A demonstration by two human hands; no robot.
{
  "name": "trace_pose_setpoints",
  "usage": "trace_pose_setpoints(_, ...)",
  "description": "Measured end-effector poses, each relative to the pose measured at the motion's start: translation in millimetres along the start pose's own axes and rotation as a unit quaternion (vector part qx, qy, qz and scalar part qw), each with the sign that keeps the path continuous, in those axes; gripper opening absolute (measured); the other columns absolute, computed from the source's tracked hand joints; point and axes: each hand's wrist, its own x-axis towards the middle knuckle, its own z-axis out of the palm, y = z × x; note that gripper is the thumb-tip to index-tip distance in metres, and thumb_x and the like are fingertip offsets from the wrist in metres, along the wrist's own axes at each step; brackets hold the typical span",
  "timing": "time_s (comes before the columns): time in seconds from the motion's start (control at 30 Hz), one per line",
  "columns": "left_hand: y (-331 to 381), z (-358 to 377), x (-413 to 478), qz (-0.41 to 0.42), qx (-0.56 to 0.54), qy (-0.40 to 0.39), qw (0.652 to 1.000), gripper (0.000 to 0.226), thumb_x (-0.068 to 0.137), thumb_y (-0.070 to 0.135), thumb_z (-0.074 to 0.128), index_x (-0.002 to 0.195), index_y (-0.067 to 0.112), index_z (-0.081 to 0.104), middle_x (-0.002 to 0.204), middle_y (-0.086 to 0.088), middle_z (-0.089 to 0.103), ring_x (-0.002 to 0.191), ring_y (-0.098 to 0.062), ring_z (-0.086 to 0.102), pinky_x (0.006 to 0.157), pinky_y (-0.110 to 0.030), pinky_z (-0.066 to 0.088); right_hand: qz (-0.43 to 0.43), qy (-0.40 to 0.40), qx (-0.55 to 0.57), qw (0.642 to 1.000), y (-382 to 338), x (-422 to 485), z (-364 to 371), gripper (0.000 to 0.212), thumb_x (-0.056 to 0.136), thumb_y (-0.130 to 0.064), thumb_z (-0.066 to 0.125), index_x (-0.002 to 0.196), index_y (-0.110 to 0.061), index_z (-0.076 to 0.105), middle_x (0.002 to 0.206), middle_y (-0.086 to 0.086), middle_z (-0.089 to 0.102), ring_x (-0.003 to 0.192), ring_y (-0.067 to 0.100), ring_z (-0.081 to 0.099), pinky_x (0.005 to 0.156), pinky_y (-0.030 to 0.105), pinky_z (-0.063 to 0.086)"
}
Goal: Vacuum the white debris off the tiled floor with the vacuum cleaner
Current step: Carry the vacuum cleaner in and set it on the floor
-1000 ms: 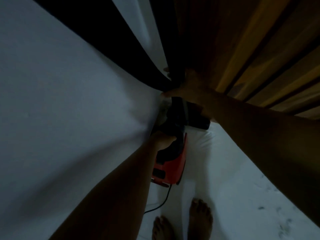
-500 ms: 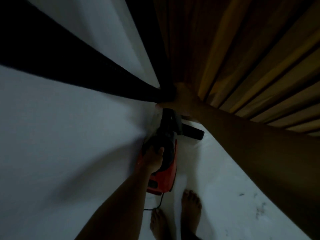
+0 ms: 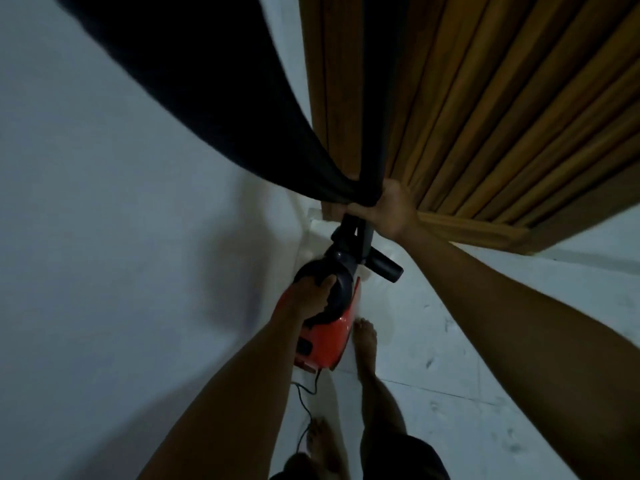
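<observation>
A red and black handheld vacuum cleaner (image 3: 325,344) hangs low over the white tiled floor (image 3: 485,358), its black nozzle (image 3: 349,230) pointing into the corner where wall and door meet. My left hand (image 3: 311,294) grips its black top handle. My right hand (image 3: 389,209) holds a bunched dark curtain (image 3: 242,98) just above the nozzle, lifted off the floor. The nozzle tip is hidden behind that hand. Faint pale specks (image 3: 433,407) and dark marks lie on the tiles to the right.
A white wall (image 3: 104,237) fills the left side. A ribbed wooden door (image 3: 502,116) stands at the right. The vacuum's black cord (image 3: 304,403) trails back between my bare feet (image 3: 365,341).
My right foot has stepped forward beside the vacuum. The vacuum and both hands stay in the corner, and the curtain hangs steeper from my right hand as the view shifted.
</observation>
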Motion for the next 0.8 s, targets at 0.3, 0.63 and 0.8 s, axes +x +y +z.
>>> trace_pose_setpoints(0.3, -17, 29, -189, 0.04, -0.04, -0.001, 0.998, 0.043, 0.097, 0.048, 0.048, 0.078, 0.012, 0.063, 0.065, -0.004, 0.065, 0.053, -0.015, 0.061, 0.065, -0.03, 0.055, -0.007, 0.037, 0.022, 0.999, -67, -179, -31, 0.051, 0.077, -0.031, 0.09, 0.123, -0.023, 0.072, 0.106, -0.01, 0.071, 0.098, 0.002, 0.063, 0.083, 0.011, 0.051)
trace_pose_setpoints(0.63, -68, 142, -337, 0.061, -0.039, 0.042, 0.997, 0.048, 0.094, 0.054, 0.051, 0.09, 0.009, 0.067, 0.071, -0.006, 0.068, 0.056, -0.018, 0.063, 0.059, -0.03, 0.054, -0.009, 0.095, 0.002, 0.995, -74, -382, -57, 0.056, 0.074, -0.037, 0.091, 0.124, -0.023, 0.071, 0.106, -0.01, 0.068, 0.101, 0.008, 0.063, 0.083, 0.021, 0.051)
trace_pose_setpoints(0.8, -105, 200, -406, 0.084, 0.027, 0.056, 0.995, 0.059, 0.093, 0.062, 0.043, 0.103, 0.01, 0.067, 0.087, -0.011, 0.071, 0.077, -0.026, 0.068, 0.08, -0.039, 0.056, 0.025, 0.121, -0.014, 0.992, -77, -480, -67, 0.057, 0.071, -0.044, 0.092, 0.12, -0.02, 0.074, 0.109, -0.002, 0.074, 0.103, 0.016, 0.067, 0.088, 0.033, 0.057)
